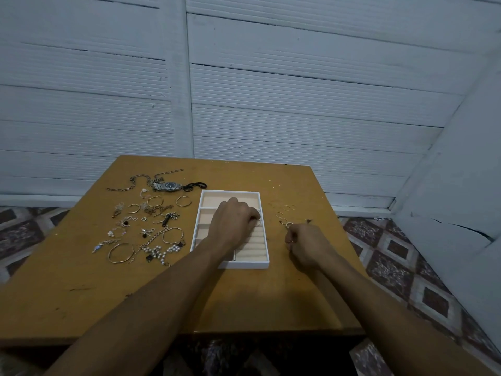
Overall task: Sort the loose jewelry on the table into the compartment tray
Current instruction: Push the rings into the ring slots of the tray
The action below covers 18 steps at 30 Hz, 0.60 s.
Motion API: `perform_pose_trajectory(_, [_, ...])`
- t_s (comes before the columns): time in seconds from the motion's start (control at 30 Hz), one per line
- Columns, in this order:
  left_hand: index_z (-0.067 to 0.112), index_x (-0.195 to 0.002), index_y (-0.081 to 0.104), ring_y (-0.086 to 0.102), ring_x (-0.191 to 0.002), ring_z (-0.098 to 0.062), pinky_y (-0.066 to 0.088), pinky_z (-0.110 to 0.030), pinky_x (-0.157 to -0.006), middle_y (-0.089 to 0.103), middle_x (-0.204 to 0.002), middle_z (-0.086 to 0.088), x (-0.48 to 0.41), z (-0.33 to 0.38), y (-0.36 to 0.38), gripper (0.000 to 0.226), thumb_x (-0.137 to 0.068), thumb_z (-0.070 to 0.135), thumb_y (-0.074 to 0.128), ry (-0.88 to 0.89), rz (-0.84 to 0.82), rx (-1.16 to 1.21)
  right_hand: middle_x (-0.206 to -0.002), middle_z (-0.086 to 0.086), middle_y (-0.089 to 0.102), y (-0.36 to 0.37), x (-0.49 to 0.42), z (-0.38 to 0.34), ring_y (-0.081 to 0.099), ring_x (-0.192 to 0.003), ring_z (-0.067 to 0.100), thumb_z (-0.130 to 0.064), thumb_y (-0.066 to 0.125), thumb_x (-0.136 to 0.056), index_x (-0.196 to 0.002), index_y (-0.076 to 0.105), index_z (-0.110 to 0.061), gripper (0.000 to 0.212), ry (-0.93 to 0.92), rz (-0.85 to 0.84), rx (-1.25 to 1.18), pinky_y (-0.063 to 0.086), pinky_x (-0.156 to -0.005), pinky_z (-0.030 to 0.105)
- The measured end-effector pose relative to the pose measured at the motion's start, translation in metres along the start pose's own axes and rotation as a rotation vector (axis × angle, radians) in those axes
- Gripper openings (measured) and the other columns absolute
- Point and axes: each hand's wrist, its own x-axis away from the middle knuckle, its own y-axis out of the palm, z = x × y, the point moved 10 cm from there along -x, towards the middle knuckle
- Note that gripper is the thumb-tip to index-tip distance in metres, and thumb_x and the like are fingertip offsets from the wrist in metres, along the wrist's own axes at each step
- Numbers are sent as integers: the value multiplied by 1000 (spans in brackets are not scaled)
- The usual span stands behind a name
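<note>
While the worn yellow-brown wooden surface (244,294) carried everything, the white compartment tray with peach lining (230,195) sat at its middle. Left of it lay the loose silver and gold jewelry (146,226). The left hand (233,223) curled over the tray's ring rolls, pinching a thin ring (257,222). The right hand (306,245), beside the tray, pinched a small ring (289,225) among other small gold rings (284,213).

A white compartment tray (245,265) sits mid-table, loose jewelry (146,226) scattered left, small rings (284,213) right.
</note>
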Motion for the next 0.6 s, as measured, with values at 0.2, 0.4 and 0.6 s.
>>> perform_pose_trajectory(0.2, [26,-106,73,57,-90,-21,42,-34,-77,74,-99,2,1,0,0,21,-93,28,57,-20,9,16,-84,-9,69,-14,2,1,62,-81,7,-11,59,-91,-77,70,-25,23,-39,37,-142,54,-76,27])
perform_pose_trajectory(0.4, [27,-105,73,56,-91,-21,39,-34,-78,74,-98,3,3,3,3,21,-94,31,56,-15,-25,20,-90,-9,71,-21,2,3,62,-85,6,-19,70,-86,-80,74,-27,11,-16,66,-219,53,-75,25])
perform_pose_trajectory(0.6, [30,-110,71,54,-95,-22,39,-36,-78,71,-104,3,5,12,6,26,-98,27,48,65,-85,-43,-105,-4,72,-22,-1,8,61,-94,9,-21,69,-88,-97,77,-19,12,19,99,-204,47,-77,22])
